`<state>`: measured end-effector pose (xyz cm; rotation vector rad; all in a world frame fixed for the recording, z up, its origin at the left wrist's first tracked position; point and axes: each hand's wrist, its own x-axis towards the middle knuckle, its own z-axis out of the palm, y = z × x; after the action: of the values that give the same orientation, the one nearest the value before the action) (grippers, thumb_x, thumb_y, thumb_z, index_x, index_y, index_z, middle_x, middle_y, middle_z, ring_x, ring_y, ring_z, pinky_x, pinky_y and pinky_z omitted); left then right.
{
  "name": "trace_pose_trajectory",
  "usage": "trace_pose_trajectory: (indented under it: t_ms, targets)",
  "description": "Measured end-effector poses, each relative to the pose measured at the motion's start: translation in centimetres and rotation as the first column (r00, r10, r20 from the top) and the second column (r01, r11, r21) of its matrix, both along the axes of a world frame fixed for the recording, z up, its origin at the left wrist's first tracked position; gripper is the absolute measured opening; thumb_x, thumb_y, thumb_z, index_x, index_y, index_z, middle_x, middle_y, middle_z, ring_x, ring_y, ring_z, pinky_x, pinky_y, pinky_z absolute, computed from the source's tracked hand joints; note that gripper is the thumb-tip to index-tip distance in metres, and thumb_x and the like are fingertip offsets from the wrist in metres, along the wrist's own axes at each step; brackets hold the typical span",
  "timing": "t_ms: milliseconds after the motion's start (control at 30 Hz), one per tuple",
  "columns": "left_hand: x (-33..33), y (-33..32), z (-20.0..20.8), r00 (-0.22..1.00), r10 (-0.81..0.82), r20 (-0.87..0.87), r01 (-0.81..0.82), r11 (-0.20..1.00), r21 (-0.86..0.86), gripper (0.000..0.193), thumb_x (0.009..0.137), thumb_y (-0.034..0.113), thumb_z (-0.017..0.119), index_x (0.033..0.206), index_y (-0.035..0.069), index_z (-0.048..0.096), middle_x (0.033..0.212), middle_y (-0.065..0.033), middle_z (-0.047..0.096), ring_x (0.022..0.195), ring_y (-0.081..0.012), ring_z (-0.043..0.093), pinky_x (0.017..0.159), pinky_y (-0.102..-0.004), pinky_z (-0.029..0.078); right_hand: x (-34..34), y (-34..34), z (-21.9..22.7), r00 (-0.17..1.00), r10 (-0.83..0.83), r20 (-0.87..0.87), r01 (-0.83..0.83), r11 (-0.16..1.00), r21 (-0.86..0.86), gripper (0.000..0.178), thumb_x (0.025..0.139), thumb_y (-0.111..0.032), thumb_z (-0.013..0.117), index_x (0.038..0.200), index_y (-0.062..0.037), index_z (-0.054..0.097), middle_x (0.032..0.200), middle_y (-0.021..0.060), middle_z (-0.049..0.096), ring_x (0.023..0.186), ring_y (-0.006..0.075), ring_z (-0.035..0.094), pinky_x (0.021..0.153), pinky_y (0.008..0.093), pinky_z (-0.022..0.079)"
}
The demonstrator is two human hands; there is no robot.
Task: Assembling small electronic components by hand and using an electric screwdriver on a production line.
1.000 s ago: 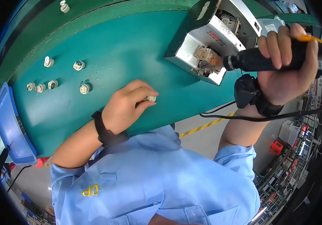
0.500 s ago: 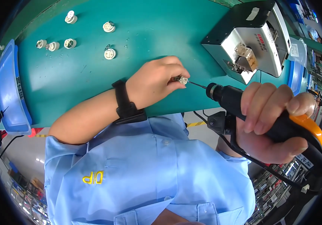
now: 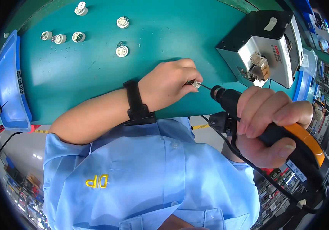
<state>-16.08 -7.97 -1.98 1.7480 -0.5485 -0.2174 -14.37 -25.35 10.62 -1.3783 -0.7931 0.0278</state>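
Between thumb and fingers, my left hand [image 3: 171,81] pinches a small whitish part [image 3: 197,84] with a dark section, its pale end facing right. My right hand [image 3: 270,124] is wrapped round a black and orange electric screwdriver [image 3: 229,99]. The thin bit points left at the pale end of the part; whether the tip touches it is too small to tell. Several round white parts with bits of green board lie at the far left of the green mat, among them a white part [image 3: 122,51] beyond my left wrist and another white part [image 3: 122,22] farther back.
A black and silver machine [image 3: 275,57] with a metal fixture on its front stands at the far right. At the left edge lies a blue tray [image 3: 9,84]. A black cable [image 3: 256,170] runs below my right hand. Small clear scraps dot the green mat [image 3: 95,73].
My left hand and the small part have shifted slightly right in view. The screwdriver has come slightly left, so its chuck is closer to the part.
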Motion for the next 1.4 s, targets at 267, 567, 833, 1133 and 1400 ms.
trace_pose_trajectory:
  t_ms: [267,567,833,1133,1400]
  targets:
    - [0.0,-0.1,0.4,1.0,0.011,-0.003,-0.011,1.0,0.009,0.015,0.079,0.004,0.071,0.093,0.003,0.065,0.091,-0.0105,0.061,0.078,-0.0288,0.064,0.067,-0.0382,0.052,-0.3,0.1,-0.4,0.999,-0.04,0.026,0.039,0.998,0.039,0.045,0.095,-0.045,0.056,0.11,-0.005,0.043,0.064,0.0017,0.051,0.051,0.0115,0.049,0.05,0.0261,0.039]
    - [-0.3,-0.7,0.8,0.994,-0.035,0.099,0.029,0.998,0.062,0.021,0.078,0.005,0.072,0.092,0.005,0.056,0.088,-0.0102,0.055,0.074,-0.0301,0.061,0.063,-0.0401,0.049,-2.0,-3.7,3.8,0.991,-0.134,0.001,0.132,0.979,0.156,0.05,0.093,-0.048,0.058,0.117,-0.005,0.046,0.065,-0.0011,0.05,0.053,0.0087,0.048,0.053,0.0234,0.036]
    - [-0.1,-0.8,1.5,0.999,-0.039,0.032,0.034,0.989,0.141,0.024,0.075,0.004,0.076,0.093,0.006,0.06,0.089,-0.0081,0.056,0.07,-0.0244,0.06,0.061,-0.0352,0.049,0.4,-6.6,5.6,0.916,-0.396,0.073,0.379,0.91,0.169,0.037,0.095,-0.042,0.051,0.106,-0.0069,0.054,0.065,-0.0008,0.046,0.052,0.0085,0.041,0.055,0.0279,0.033]
    - [-0.2,-0.9,1.8,0.999,-0.035,-0.007,0.035,0.998,0.058,0.022,0.076,0.002,0.076,0.094,0.004,0.064,0.09,-0.0087,0.059,0.07,-0.0221,0.063,0.061,-0.0337,0.053,3.4,-7.8,4.9,0.954,-0.301,0.002,0.3,0.95,0.084,0.037,0.098,-0.039,0.046,0.111,-0.0059,0.051,0.057,0.0036,0.046,0.049,0.0144,0.044,0.051,0.0305,0.037]
    - [0.0,-0.7,0.6,1.0,0.0,0.0,0.0,0.998,0.069,0.024,0.076,-0.002,0.076,0.097,0.003,0.066,0.093,-0.0076,0.06,0.07,-0.0165,0.062,0.062,-0.0288,0.053,3.4,-6.0,3.1,0.884,-0.294,-0.364,0.392,0.889,0.236,0.04,0.098,-0.041,0.044,0.114,-0.0048,0.049,0.058,0.0031,0.047,0.045,0.0134,0.04,0.054,0.0297,0.038]
